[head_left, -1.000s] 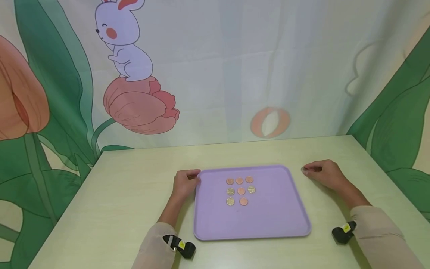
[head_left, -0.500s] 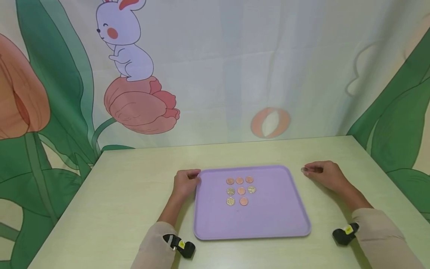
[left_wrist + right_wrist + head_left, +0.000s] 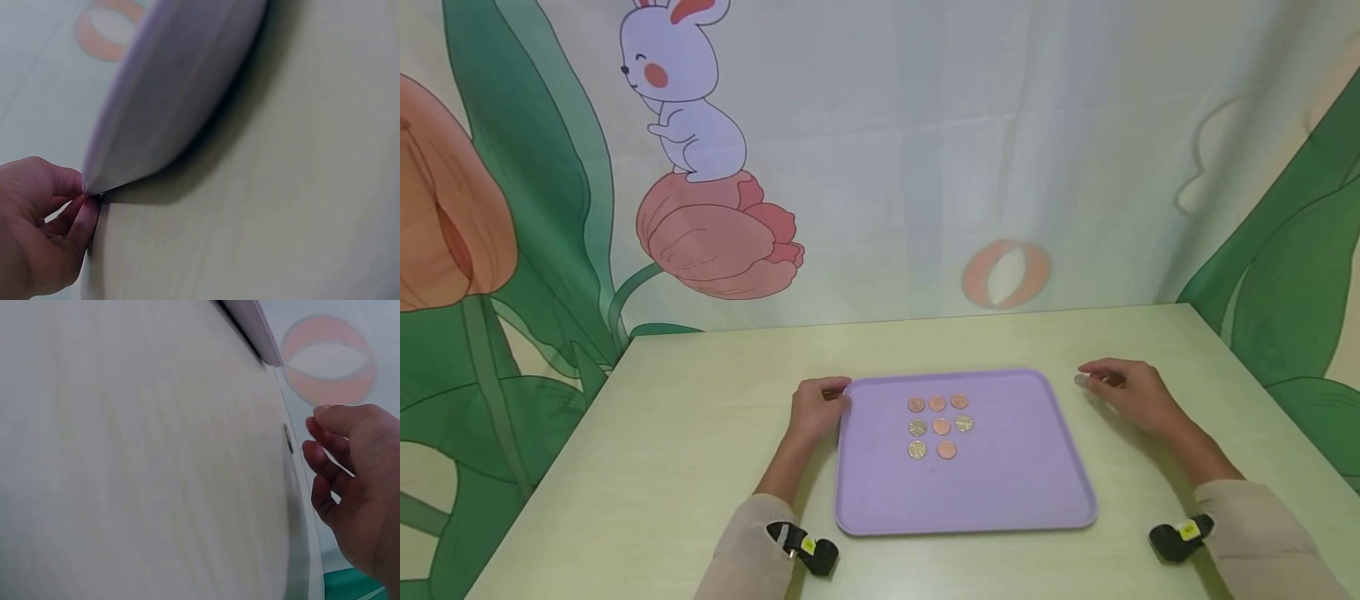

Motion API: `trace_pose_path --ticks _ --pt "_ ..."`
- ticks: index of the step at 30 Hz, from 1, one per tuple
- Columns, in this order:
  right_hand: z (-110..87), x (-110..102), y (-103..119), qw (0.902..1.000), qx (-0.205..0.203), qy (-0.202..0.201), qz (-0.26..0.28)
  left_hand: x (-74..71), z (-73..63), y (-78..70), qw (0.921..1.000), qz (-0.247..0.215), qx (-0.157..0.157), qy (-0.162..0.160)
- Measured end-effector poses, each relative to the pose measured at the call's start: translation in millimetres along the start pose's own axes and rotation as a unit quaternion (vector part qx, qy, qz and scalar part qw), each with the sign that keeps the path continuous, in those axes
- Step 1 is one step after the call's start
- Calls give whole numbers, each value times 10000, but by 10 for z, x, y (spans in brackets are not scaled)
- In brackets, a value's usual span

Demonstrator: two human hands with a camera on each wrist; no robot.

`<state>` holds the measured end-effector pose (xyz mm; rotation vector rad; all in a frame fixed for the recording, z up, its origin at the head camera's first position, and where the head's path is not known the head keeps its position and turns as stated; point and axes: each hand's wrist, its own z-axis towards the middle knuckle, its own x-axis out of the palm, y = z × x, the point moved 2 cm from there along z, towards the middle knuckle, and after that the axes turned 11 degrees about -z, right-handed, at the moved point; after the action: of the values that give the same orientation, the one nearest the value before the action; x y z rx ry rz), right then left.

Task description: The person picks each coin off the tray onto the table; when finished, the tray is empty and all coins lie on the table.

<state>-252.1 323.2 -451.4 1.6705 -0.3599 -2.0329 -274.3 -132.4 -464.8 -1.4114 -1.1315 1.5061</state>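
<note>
A purple tray [image 3: 1000, 492] lies on the table with several coins on it, copper ones [image 3: 942, 427] and gold-coloured ones [image 3: 917, 450], set in loose rows. At the tray's far left corner my left hand [image 3: 814, 412] pinches the rim between thumb and fingers; the left wrist view shows the fingertips [image 3: 78, 209] right at that corner. Beyond the tray's right side, a single silvery coin [image 3: 288, 439] lies flat on the table. My right hand [image 3: 1131, 396] hovers just beside it, fingers loosely bent, with a gap to the coin in the right wrist view.
The pale wooden table [image 3: 700, 433] extends around the tray on all sides. Behind its far edge hangs a curtain [image 3: 865, 167] printed with a rabbit, tulips and leaves. Each sleeved wrist carries a small black camera [image 3: 1180, 540].
My right hand has lifted and turned slightly, so its fingertips have come away from the silvery coin, which now shows more fully. The left hand and the tray stay put.
</note>
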Motion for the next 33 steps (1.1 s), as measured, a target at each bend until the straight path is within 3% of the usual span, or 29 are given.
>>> trace_pose_path --ticks 6,11,16,29,33 --pt "-10 -21 276 9973 -517 -440 279 15 18 27 10000 25 53 29" --pt "35 19 508 9948 -721 -437 564 16 11 20 10000 25 37 32" --pt "90 168 682 9936 -799 -78 789 22 4 10 9999 100 100 16" --pt "265 429 1278 9888 -1081 720 729 -7 -39 -45 9996 122 236 46" --pt "287 541 1369 9853 -1128 1058 728 4 -38 -42 9999 70 97 33"
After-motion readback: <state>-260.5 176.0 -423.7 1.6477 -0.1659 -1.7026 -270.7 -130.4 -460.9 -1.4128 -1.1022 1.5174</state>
